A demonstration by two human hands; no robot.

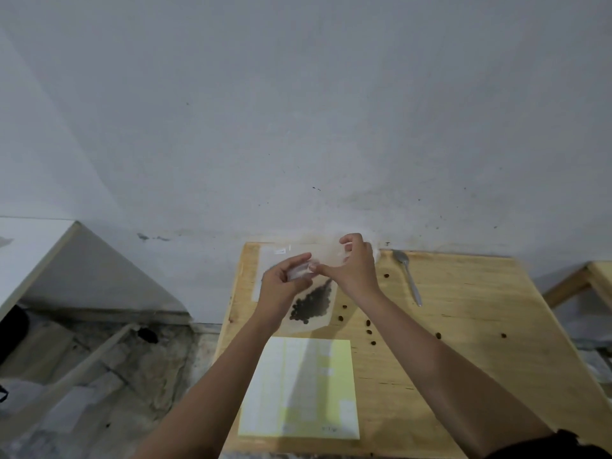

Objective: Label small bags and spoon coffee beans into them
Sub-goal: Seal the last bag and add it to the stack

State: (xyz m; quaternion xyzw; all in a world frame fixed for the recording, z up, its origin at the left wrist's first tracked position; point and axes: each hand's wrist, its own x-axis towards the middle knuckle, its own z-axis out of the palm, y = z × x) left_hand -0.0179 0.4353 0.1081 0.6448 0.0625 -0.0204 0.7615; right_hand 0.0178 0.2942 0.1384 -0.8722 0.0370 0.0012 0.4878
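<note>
Small bag (pixel 299 272) looks light, limp and slippery; left grip (pixel 284 286) and right grip (pixel 356 270) both pinch its edges, so holding by the mouth rim seems safest.

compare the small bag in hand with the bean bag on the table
The small bag is held above the table by the left hand; the bean bag lies flat on it. The small bag looks empty; the bean bag holds coffee beans. The small bag is far smaller than the bean bag. Both are clear plastic.
</note>
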